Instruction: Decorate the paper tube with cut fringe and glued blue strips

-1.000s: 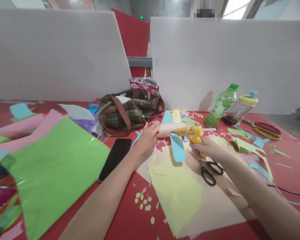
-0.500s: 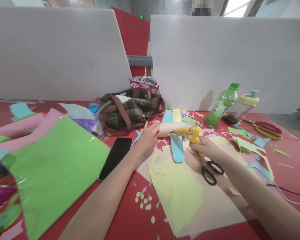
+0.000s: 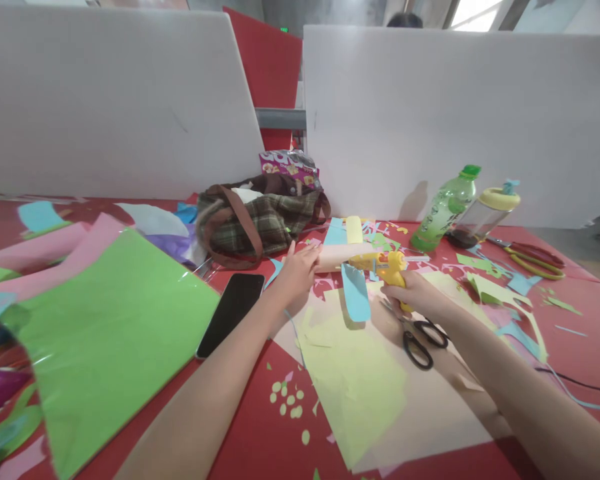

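My left hand (image 3: 296, 272) is closed on the left end of a pale pink paper roll (image 3: 337, 257) that lies across the red table (image 3: 260, 413). A blue paper flap (image 3: 356, 292) hangs from the roll, and a yellow strip (image 3: 353, 231) and another blue piece (image 3: 335, 233) stick out behind it. My right hand (image 3: 416, 295) grips a yellow glue gun (image 3: 390, 267), its nozzle pointing left at the roll near the blue flap. Black-handled scissors (image 3: 420, 341) lie just below my right hand.
A black phone (image 3: 232, 313) lies left of my forearm beside a large green sheet (image 3: 105, 340). A plaid bag (image 3: 260, 220) sits behind. A green bottle (image 3: 445, 208), a yellow-lidded bottle (image 3: 485, 215) and red scissors (image 3: 530, 257) stand at right. White dividers (image 3: 430, 113) close the back.
Both hands stay nearly where they were. The glue gun has shifted slightly along the paper roll; the view has tilted a little.
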`<act>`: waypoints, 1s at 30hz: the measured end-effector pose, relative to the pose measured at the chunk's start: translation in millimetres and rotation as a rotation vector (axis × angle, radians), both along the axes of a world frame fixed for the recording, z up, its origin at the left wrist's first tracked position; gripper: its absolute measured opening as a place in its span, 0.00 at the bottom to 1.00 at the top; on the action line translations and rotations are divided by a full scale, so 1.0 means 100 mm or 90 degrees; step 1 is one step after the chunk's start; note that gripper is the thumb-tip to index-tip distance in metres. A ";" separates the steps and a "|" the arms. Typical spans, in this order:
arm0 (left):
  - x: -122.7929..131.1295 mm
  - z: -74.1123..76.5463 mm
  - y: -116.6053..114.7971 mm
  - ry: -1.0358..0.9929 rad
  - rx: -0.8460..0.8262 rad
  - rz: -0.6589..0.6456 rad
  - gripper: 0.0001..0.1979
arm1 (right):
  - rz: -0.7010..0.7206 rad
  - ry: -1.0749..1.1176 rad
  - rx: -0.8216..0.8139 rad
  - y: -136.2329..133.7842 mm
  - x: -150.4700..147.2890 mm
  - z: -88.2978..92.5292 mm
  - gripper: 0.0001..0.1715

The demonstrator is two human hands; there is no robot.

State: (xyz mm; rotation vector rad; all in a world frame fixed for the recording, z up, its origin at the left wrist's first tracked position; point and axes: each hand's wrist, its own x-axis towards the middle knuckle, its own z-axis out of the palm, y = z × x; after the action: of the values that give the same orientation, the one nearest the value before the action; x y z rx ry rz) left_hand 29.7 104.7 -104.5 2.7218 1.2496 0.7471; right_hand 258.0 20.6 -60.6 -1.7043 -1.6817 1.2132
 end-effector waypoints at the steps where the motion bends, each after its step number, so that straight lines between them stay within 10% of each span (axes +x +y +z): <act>1: 0.00 0.00 0.00 0.000 0.000 0.000 0.20 | 0.000 0.000 -0.003 0.00 0.00 0.01 0.12; 30: 0.00 -0.01 -0.01 0.001 -0.005 0.005 0.20 | 0.011 -0.131 -0.036 -0.01 0.14 0.20 0.15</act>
State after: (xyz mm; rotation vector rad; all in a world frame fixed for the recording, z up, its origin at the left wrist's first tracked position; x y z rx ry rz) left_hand 29.9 103.9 -105.1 2.7133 1.2607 0.7397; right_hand 272.4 19.3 -40.4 -1.9084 -1.7977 1.1364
